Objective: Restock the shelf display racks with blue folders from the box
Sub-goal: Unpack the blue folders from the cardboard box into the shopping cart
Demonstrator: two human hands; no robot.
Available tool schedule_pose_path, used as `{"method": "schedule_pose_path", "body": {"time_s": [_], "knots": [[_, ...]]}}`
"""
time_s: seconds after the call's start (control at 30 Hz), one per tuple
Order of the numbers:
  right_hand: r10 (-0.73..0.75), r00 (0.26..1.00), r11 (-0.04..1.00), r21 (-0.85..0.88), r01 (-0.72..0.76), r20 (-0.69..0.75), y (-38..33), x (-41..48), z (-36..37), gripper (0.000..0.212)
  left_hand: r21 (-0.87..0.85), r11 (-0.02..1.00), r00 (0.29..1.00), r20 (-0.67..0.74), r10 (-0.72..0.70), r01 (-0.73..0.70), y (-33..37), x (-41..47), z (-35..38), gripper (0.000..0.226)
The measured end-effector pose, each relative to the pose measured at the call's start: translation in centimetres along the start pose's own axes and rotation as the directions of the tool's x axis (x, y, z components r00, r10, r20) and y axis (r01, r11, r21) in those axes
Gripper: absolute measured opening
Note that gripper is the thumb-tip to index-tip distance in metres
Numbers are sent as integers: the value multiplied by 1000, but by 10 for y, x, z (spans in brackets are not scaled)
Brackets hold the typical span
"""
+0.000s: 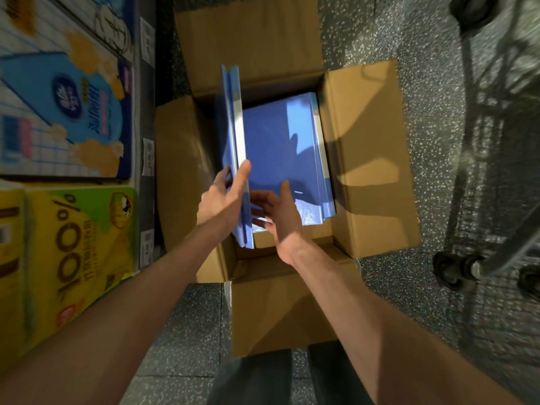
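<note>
Folders stand on edge above box, pinched by left hand; right hand spread beside them. Likely light, stiff, slick: grip both edges.

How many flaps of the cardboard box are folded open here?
4: far flap, left flap, right flap, near flap. None seems hidden.

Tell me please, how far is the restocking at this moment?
Done: the box is open, its flaps folded out. In hand: the left hand grips a few upright folders lifted at the box's left side; the right hand, fingers open, reaches to their lower end. Left: a stack of folders lies flat in the box, and no rack shows here.
</note>
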State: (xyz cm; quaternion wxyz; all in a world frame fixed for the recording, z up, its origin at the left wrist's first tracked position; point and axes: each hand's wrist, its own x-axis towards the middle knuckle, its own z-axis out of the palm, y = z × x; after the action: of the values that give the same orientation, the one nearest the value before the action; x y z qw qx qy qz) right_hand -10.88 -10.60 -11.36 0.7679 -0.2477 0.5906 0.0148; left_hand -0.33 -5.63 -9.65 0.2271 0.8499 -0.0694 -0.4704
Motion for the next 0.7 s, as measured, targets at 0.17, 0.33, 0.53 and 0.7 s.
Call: {"method": "schedule_pose_path", "body": {"time_s": [0.17,0.33,0.53,0.7], "knots": [[108,992,982,150,-116,61,-2,-17,11,63,232,969,968,-251,-30,90,21,9,-5,42],[111,994,989,97,-111,3,-13,-47,-1,53,237,970,967,-256,6,57,24,-10,-16,31],[138,986,990,-24,-141,-91,-25,-101,-17,44,87,996,986,-164,23,-9,49,-70,-34,27],[74,979,978,-181,-108,-188,-54,-181,-49,37,45,997,998,-8,62,-62,94,-142,-54,24]]}}
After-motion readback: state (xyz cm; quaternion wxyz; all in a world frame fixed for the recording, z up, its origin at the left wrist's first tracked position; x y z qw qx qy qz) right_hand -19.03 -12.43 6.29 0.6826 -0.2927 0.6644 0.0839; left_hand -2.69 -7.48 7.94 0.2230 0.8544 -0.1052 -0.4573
